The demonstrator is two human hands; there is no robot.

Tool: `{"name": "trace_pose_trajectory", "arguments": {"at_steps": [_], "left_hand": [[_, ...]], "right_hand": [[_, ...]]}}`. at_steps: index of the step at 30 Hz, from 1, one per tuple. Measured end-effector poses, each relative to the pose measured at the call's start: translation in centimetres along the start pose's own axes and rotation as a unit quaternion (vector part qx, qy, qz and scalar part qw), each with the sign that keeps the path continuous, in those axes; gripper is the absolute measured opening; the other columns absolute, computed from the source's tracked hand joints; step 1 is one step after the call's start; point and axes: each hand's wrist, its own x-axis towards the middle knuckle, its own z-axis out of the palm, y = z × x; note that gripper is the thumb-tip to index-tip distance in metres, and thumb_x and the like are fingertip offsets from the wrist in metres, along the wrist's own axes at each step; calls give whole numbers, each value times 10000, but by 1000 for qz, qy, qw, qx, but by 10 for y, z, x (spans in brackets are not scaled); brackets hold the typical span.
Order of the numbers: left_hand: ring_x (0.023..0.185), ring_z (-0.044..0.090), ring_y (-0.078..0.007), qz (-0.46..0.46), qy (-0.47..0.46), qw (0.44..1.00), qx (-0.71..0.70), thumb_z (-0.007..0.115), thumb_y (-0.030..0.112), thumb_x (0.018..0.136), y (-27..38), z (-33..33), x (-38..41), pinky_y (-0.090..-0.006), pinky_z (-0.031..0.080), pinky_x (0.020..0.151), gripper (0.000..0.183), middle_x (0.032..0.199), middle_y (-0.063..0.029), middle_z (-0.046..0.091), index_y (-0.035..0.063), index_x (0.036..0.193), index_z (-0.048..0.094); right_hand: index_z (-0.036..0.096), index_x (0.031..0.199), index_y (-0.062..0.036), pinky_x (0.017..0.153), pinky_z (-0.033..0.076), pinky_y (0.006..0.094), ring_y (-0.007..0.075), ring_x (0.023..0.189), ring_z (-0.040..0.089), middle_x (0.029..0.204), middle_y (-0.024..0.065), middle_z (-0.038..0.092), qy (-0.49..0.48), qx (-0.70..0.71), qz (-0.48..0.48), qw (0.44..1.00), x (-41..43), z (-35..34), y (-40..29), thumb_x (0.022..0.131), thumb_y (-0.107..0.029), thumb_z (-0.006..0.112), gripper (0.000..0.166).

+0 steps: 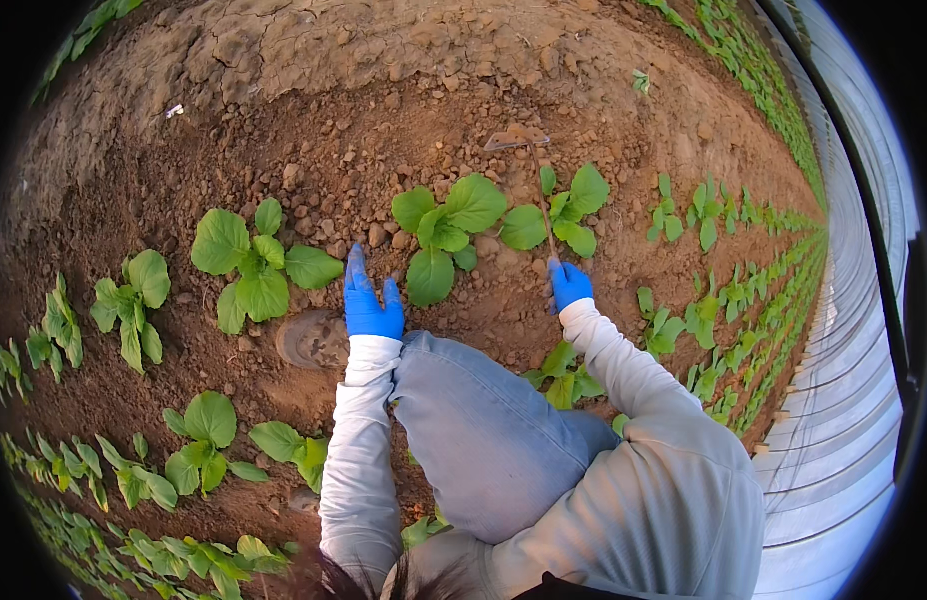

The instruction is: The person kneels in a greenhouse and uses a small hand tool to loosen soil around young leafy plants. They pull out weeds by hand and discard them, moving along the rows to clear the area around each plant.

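My right hand (pixel 568 285), in a blue glove, is closed around the handle of a small hand hoe (pixel 542 187). The rusty metal head of the hoe rests on the loose soil beyond a leafy green plant (pixel 588 189), and its shaft passes over that plant's leaves. My left hand (pixel 371 296), also in a blue glove, holds nothing; its fingers point forward, apart from the thumb. It is between two leafy plants, one on the left (pixel 262 294) and one on the right (pixel 431 277). Whether its fingertips touch the soil I cannot tell.
My soiled shoe (pixel 312 340) stands left of my left hand, and my bent knee (pixel 463 390) is between my arms. More rows of plants (pixel 208 420) grow at the left and right. Cracked, drier soil (pixel 298 45) lies ahead. Ribbed pale sheeting (pixel 831 420) runs along the right.
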Motion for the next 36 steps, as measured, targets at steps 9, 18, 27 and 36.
{"name": "trace_pose_trajectory", "arguments": {"at_steps": [9, 18, 27, 36], "left_hand": [[1082, 523, -304, -99, -378, 910, -141, 560, 198, 854, 14, 12, 9, -379, 404, 928, 513, 1169, -173, 546, 80, 1319, 381], [1192, 427, -346, -64, -585, 781, 208, 545, 468, 816, 73, 113, 66, -378, 354, 985, 823, 1291, -231, 429, 71, 1408, 133], [1090, 497, -404, -153, -483, 850, 144, 586, 379, 791, 42, 118, 61, -400, 407, 926, 1009, 1202, -274, 485, 101, 1377, -187], [622, 624, -224, -300, -318, 870, -229, 491, 148, 894, 48, 100, 53, -313, 535, 524, 916, 1155, -214, 528, 234, 1313, -319]], "right_hand": [[548, 970, -19, 447, 434, 337, 175, 482, 514, 646, 87, 577, -90, 88, 102, 987, 0, 45, 44, 879, -459, 470, 455], [524, 969, -13, 474, 451, 347, 196, 483, 519, 654, 112, 568, -176, 189, 64, 964, -6, 33, 46, 872, -400, 517, 399], [527, 901, -34, 433, 428, 315, 161, 464, 498, 643, 82, 568, -124, 199, 78, 969, -22, 34, 54, 863, -402, 533, 369], [520, 1118, 10, 824, 437, 428, 398, 965, 548, 1029, 245, 581, -40, -70, -9, 997, 7, 66, 77, 853, -501, 451, 580]]}}
